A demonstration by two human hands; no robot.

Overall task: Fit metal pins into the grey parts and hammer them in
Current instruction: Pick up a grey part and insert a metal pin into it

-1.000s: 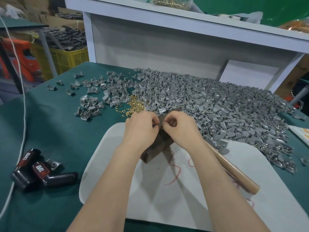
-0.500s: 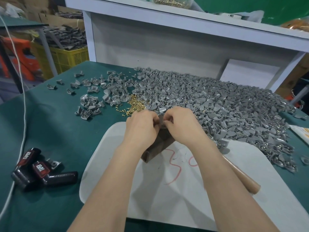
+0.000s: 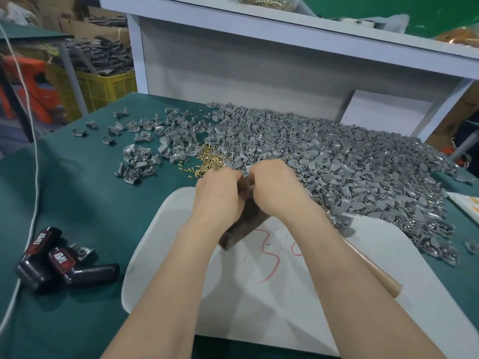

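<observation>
Head view: left hand (image 3: 220,194) and right hand (image 3: 278,189) are curled together over dark block (image 3: 245,224), grey part (image 3: 246,169) apparently pinched between for pin fitting; pin hidden. Brass pins (image 3: 210,161) and grey pile (image 3: 350,164) are kept just beyond, hammer handle (image 3: 381,278) laid beside right forearm, ready.

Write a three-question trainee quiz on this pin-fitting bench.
1. True or false: the right hand holds the hammer.
2. The brass pins lie: A) at the left edge of the grey heap; B) on the white board; C) in the yellow crate.
3. Fill in: the left hand and right hand meet above a dark ____.
Key: 1 false, it lies under the right forearm; 2 A; 3 block.
</observation>
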